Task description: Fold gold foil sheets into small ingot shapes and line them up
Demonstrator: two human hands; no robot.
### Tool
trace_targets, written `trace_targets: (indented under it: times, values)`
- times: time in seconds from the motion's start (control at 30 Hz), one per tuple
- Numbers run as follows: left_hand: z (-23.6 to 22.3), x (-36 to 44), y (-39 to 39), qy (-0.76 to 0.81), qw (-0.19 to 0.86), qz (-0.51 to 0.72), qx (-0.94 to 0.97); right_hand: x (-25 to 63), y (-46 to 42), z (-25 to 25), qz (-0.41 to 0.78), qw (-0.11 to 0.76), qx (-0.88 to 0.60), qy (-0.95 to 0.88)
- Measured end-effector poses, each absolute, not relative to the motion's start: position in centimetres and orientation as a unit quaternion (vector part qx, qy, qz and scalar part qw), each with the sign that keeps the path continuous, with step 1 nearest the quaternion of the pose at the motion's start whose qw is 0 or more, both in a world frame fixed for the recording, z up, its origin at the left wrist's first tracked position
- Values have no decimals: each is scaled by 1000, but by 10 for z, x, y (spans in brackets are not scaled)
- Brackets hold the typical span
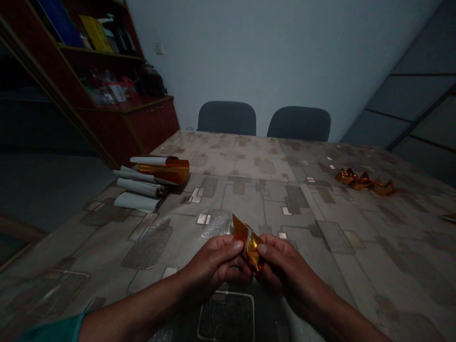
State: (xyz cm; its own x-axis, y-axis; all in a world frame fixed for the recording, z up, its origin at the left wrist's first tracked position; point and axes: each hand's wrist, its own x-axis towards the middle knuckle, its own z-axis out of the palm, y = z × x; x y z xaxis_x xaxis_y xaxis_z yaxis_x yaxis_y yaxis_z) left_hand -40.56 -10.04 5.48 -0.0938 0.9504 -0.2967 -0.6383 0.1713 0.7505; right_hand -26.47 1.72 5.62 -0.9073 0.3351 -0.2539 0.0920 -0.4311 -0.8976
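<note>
Over the near edge of the patterned table point(249, 156), two bare hands are seen in the head view, and they are held close together. A crumpled piece of gold and orange foil point(250, 247) is kept between them, a little above the table surface. The left hand point(213, 266) is curled almost closed, and the left thumb point(238, 245) is pressed against one side of the foil. The right hand point(290, 275) is curled in nearly the same way, and the right thumb point(261, 249) is pressed against the other side, so the piece is pinched by both hands. The lower end of the foil is partly hidden by the hands. A teal sleeve point(53, 330) is seen at the lower left corner of the view, on the left arm.

Toward the far left part of the table, white paper rolls point(137, 187) are lying side by side, and a roll of orange foil point(164, 170) is lying at their far end, touching them. Toward the right part of the table, a small heap of crumpled gold and orange foil point(363, 181) is lying well apart from the hands. Beyond the far edge of the table, two dark chairs point(226, 118) are standing, and a dark red shelf cabinet point(107, 80) is standing to the left of the table.
</note>
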Motion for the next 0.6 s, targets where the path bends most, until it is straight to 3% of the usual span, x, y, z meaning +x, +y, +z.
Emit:
trace_targets:
  times: [0.37, 0.43, 0.6]
  values:
    - [53, -408, -101, 384, 670, 604, 198, -264, 19, 57, 806, 86, -194, -552]
    - [53, -408, -102, 370, 681, 598, 204, -262, 25, 59, 760, 136, -207, -601]
    - [54, -409, -106, 353, 724, 554, 211, -263, 37, 69, 513, 250, -177, -802]
